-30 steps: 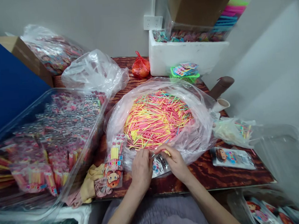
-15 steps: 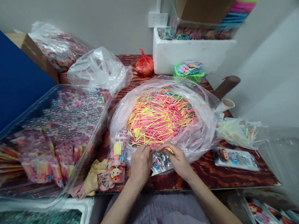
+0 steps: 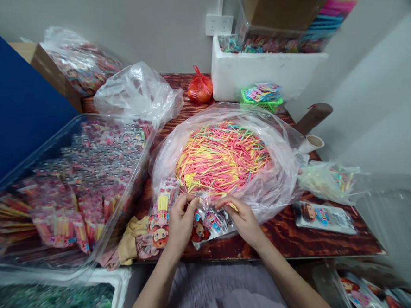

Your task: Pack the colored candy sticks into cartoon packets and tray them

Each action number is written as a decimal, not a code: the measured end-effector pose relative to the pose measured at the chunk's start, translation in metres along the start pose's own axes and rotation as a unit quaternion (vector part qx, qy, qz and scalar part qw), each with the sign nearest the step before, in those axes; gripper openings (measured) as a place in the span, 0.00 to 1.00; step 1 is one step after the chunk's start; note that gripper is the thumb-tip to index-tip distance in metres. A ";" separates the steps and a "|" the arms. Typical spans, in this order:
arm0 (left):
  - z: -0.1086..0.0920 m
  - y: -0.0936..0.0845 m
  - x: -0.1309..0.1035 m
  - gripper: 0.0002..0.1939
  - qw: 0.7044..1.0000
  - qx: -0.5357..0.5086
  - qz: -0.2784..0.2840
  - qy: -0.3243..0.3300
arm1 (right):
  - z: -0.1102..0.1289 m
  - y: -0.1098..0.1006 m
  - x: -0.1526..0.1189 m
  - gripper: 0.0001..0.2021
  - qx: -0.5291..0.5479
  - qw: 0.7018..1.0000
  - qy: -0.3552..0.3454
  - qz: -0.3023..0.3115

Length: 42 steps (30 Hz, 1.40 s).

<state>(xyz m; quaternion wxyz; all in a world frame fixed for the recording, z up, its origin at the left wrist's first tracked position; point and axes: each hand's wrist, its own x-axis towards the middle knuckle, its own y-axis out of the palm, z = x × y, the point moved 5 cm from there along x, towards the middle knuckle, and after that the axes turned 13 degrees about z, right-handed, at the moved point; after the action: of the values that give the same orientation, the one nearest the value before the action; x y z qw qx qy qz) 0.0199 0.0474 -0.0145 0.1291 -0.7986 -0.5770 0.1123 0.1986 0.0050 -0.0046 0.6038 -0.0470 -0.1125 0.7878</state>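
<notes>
Just in front of the heap of thin coloured sticks [image 3: 223,157], a printed plastic packet [image 3: 214,222] lies flat under my hands. My left hand [image 3: 182,220] is closed in a pinch at the packet's upper left, thumb against forefinger. My right hand [image 3: 242,217] is curled at the packet's upper right, with the ends of a few yellow sticks [image 3: 233,206] showing between its fingers. Its fingertips are near the packet's top edge. To the left of my left hand lies a packet filled with yellow sticks [image 3: 162,207].
The clear plastic bag [image 3: 280,177] surrounds the heap. A clear bin [image 3: 136,163] of filled packets stands left, beside a crumpled cloth [image 3: 129,240]. A stack of flat packets [image 3: 322,219] lies right. Behind are a red bag [image 3: 200,87], green basket [image 3: 263,103] and foam box [image 3: 263,71].
My left hand has moved left, away from my right hand, uncovering more of the printed packet between them. My right hand stays nearly in place with the yellow sticks.
</notes>
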 end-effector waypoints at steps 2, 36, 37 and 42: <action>0.004 0.001 -0.001 0.16 1.000 0.026 0.003 -0.014 | 0.000 0.001 0.001 0.10 -0.001 1.000 0.001 0.000; -0.002 -0.019 -0.011 0.09 0.998 -0.064 -0.004 0.022 | -0.007 -0.004 0.035 0.08 0.219 0.973 0.034 -0.061; -0.003 -0.019 -0.011 0.09 0.997 -0.068 -0.001 0.020 | 0.000 -0.005 0.043 0.09 0.263 0.962 0.025 -0.065; -0.004 -0.014 -0.010 0.11 0.994 -0.110 0.018 -0.002 | 0.041 0.006 0.079 0.14 0.347 0.937 0.005 -0.031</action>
<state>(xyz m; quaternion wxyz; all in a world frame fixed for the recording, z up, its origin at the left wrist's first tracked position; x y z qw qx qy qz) 0.0055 0.0415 -0.0062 0.0368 -0.8183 -0.5713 0.0520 0.1629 0.0748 0.0386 0.6074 0.1652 0.1697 0.7583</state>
